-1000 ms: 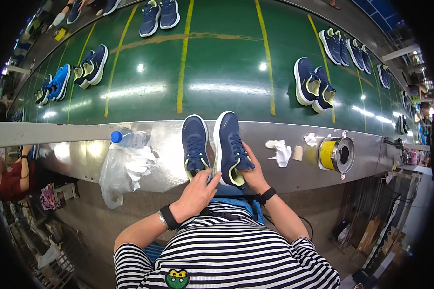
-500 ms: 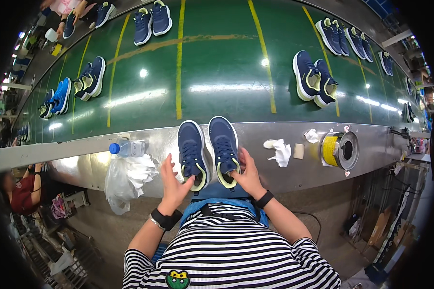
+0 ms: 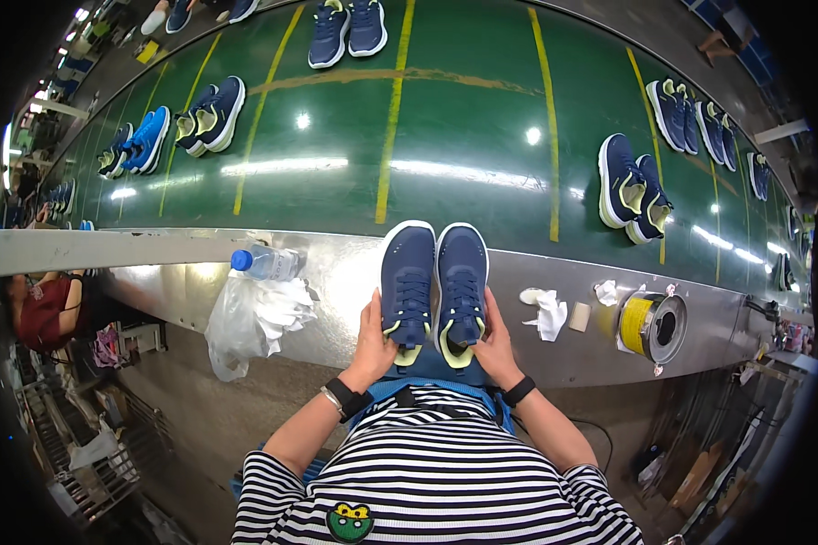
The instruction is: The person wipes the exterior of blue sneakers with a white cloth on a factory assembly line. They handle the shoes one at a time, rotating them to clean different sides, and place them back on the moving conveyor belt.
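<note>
two navy, lime-lined lace-up sneakers (image 3: 409, 274) sit closer together now, left hand (image 3: 371, 347) and right hand (image 3: 497, 348) each half-curled around one. alignment, seemingly underway, next needs even pressure.

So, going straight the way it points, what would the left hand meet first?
The left hand is already against the left navy shoe, so likely that shoe first; exact depth is unclear.

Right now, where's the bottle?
Head view, left side: the bottle lies on the metal ledge, just beyond the plastic bag and left of the held shoes.
</note>
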`<state>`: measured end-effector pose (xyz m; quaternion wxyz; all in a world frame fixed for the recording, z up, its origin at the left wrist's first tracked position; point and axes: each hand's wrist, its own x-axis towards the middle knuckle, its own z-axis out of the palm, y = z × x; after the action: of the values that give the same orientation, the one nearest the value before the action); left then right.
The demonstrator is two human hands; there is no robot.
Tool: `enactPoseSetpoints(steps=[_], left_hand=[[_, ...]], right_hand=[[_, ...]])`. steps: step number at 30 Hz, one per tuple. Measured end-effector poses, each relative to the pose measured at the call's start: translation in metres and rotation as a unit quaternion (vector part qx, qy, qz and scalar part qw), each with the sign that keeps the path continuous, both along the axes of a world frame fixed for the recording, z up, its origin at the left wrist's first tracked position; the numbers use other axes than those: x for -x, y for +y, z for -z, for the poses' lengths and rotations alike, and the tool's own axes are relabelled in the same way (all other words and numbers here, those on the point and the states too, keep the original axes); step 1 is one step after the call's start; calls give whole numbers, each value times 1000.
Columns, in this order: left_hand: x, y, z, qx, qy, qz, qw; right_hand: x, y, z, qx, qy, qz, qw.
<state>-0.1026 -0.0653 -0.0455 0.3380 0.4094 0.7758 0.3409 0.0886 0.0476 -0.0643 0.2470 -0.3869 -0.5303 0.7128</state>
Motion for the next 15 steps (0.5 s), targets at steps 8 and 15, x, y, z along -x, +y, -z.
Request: enactPoseSetpoints(steps=[8,15], left_hand=[[7,6,-9,-35,99,15,994],[11,1,-11,-57,119,11,991]], right_hand=[[-2,5,-8,-153,-105,7,983],[-5,4,-14,-263,-170,1,950]])
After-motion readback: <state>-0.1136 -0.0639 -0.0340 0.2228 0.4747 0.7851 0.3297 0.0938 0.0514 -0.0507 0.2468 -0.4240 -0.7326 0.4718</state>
